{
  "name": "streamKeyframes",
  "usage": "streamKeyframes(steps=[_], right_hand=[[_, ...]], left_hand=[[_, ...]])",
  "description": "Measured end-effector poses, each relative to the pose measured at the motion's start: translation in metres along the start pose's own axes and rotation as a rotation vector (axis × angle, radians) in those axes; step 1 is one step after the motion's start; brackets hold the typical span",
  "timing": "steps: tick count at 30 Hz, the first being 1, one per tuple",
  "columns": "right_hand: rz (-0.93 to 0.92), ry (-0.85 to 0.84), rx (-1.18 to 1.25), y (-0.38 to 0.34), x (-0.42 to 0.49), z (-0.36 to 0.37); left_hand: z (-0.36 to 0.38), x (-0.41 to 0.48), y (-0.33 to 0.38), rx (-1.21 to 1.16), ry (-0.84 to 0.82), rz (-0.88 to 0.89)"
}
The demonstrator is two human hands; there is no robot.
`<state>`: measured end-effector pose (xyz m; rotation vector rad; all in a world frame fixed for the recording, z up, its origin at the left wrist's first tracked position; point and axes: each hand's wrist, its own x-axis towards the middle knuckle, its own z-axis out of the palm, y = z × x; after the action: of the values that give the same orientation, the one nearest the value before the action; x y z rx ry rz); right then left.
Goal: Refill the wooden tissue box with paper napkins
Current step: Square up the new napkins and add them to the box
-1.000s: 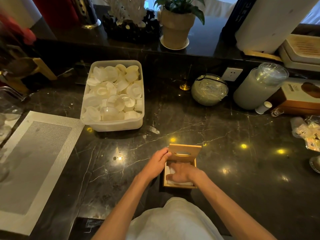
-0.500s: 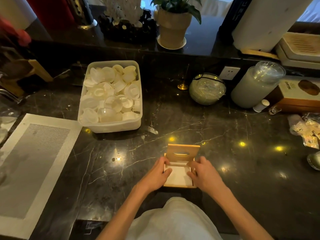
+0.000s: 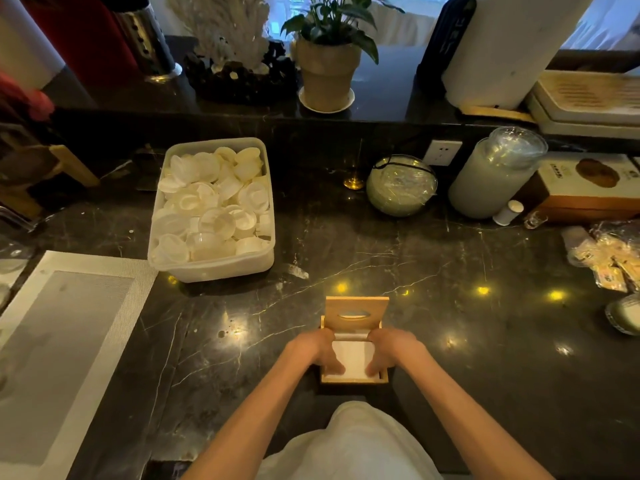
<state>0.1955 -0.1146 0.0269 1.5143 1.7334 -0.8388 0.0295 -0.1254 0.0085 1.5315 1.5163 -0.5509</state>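
We note both hands, left hand [image 3: 317,349] and right hand [image 3: 389,348], fingers pressed flat on the paper napkins [image 3: 352,356] inside the wooden tissue box [image 3: 353,378], hinged lid [image 3: 356,311] upright beyond them.

Café bar: marble counter [image 3: 450,341], lid tub [image 3: 211,268].

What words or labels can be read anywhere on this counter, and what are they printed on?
None can be read for certain.
Brown and white carton at far right: dark print beside a round brown picture, too small and blurred to read.
Dark upright object on the back ledge: markings down its side, illegible.
Small packets at the right edge: print too blurred.
Wooden tissue box: no text visible.
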Motion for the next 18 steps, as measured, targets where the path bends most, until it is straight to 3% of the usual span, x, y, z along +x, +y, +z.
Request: streamKeyframes(steps=[18], right_hand=[[-0.122, 0.137, 0.251, 0.009, -0.005, 0.018]], left_hand=[[0.01, -0.01, -0.006, -0.053, 0.09, 0.081]])
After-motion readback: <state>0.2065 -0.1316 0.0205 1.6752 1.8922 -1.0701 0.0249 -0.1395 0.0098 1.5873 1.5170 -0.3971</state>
